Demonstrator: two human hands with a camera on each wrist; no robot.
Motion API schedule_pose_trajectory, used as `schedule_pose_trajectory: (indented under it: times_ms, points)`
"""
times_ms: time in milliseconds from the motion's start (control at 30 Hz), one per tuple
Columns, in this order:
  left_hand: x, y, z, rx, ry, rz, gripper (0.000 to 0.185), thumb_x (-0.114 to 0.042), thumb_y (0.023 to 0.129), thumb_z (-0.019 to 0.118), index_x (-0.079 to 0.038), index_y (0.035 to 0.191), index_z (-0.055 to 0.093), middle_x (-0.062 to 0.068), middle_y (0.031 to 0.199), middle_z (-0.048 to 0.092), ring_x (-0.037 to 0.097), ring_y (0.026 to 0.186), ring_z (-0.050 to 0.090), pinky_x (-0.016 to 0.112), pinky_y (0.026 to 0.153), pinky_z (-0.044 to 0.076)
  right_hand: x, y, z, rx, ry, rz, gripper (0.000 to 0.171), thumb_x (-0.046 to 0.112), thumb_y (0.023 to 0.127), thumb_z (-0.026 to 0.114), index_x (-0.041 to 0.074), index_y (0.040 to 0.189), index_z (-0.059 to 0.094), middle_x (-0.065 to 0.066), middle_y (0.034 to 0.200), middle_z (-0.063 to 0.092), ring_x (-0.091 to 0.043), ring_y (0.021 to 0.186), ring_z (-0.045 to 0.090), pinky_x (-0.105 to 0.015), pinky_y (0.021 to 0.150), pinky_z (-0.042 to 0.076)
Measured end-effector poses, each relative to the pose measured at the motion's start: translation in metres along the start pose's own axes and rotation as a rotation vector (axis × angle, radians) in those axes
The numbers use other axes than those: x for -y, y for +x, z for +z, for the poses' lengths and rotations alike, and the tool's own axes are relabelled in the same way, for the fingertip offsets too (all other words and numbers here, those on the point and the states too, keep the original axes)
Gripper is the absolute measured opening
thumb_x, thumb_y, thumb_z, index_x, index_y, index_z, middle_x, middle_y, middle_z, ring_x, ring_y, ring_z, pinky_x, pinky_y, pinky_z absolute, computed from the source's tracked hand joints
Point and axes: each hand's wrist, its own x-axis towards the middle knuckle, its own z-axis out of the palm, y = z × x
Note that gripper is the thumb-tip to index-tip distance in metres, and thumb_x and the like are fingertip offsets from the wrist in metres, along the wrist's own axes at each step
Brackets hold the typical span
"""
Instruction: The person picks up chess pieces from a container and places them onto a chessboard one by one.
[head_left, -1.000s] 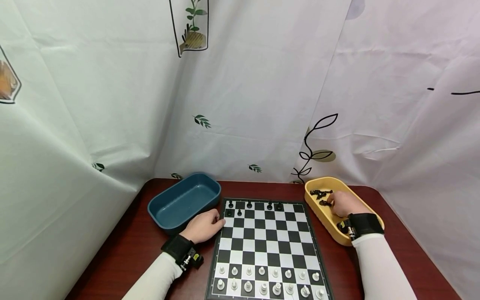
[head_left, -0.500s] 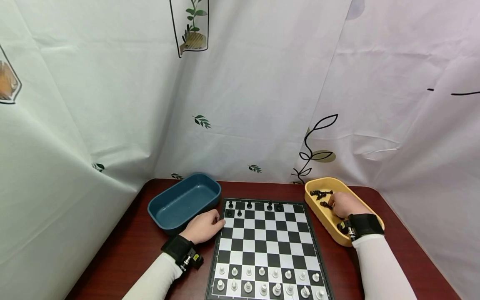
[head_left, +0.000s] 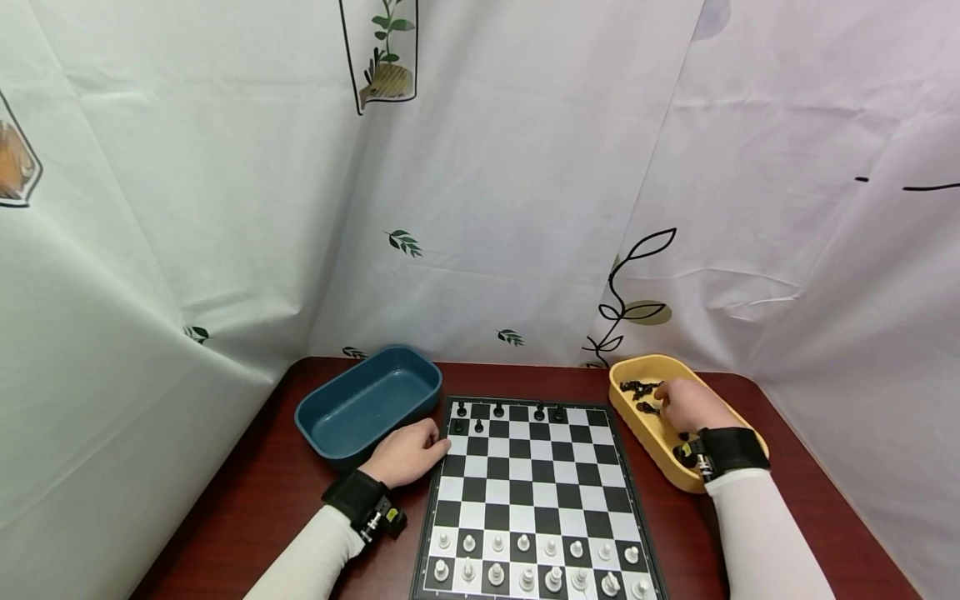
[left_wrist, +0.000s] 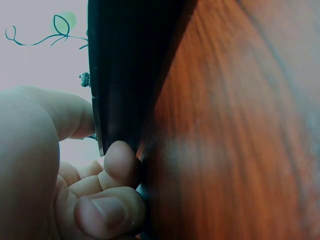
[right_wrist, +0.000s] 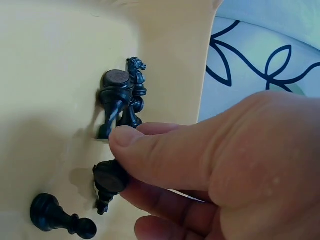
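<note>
My left hand (head_left: 405, 454) lies at the left edge of the chessboard (head_left: 525, 492). In the left wrist view its thumb (left_wrist: 75, 117) bends over the board's top edge, and curled fingers (left_wrist: 122, 162) press against the side. Inside the yellow tray (head_left: 637, 425) is my right hand (head_left: 693, 404), thumb and forefinger right at a cluster of black chess pieces (right_wrist: 116, 97), a knight among them. A black piece (right_wrist: 110, 177) lies just below the thumb, its round base facing the camera. A black pawn (right_wrist: 57, 217) lies on its side nearby.
White chess pieces (head_left: 553, 577) stand in two rows along the near side of the board. Several black pieces (head_left: 498, 410) stand at its far side. A blue tray (head_left: 367, 408) sits left of the board on the dark red table (head_left: 247, 500). Patterned cloth (head_left: 480, 208) hangs behind.
My right hand has shifted slightly toward the back of the yellow tray, and the loose black piece beside it has moved a little. The left hand and the board stay as they were.
</note>
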Motion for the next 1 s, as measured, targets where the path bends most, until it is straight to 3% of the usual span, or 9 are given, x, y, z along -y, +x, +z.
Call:
schedule_pose_trajectory:
  times_ms: [200,433,667,1000]
  points:
    - [-0.0008,-0.0008,-0.0005,0.006,0.003,-0.003,0.032,-0.041,0.109,0.069,-0.023,0.084,0.06,-0.008,0.07,0.055,0.011,0.062,0.051,0.033,0.061,0.042,0.004,-0.0015,-0.003,-0.037,0.0,0.008,0.03,-0.011,0.089,0.062,-0.009,0.114,0.079,-0.021,0.106,0.077,-0.033,0.087,0.066,-0.042,0.07,0.057]
    - [-0.0007,-0.0009,-0.0003,-0.001,0.007,0.001,0.031,-0.041,0.108,0.069,-0.023,0.084,0.06,-0.008,0.07,0.055,0.011,0.061,0.051,0.033,0.06,0.041,0.0064,-0.0031,-0.0063,-0.157,-0.062,-0.03,0.011,-0.003,0.094,0.077,-0.008,0.103,0.08,-0.024,0.101,0.079,-0.043,0.096,0.073,-0.062,0.089,0.058]
    - [-0.0014,-0.0018,-0.001,0.008,0.006,-0.009,0.032,-0.041,0.109,0.069,-0.023,0.084,0.06,-0.008,0.071,0.055,0.011,0.062,0.051,0.033,0.061,0.041,0.0058,-0.0018,-0.0066,-0.187,-0.049,-0.016,0.008,0.004,0.098,0.08,0.0,0.091,0.08,-0.009,0.086,0.075,-0.027,0.078,0.064,-0.051,0.077,0.053]
    - [-0.0044,-0.0019,-0.0025,0.012,-0.006,-0.009,0.031,-0.038,0.109,0.07,-0.023,0.084,0.06,-0.008,0.071,0.055,0.011,0.062,0.051,0.034,0.062,0.042,0.0043,-0.0026,-0.0099,-0.259,-0.083,-0.033,0.013,0.014,0.099,0.085,0.004,0.092,0.08,-0.005,0.083,0.074,-0.025,0.074,0.064,-0.053,0.073,0.053]
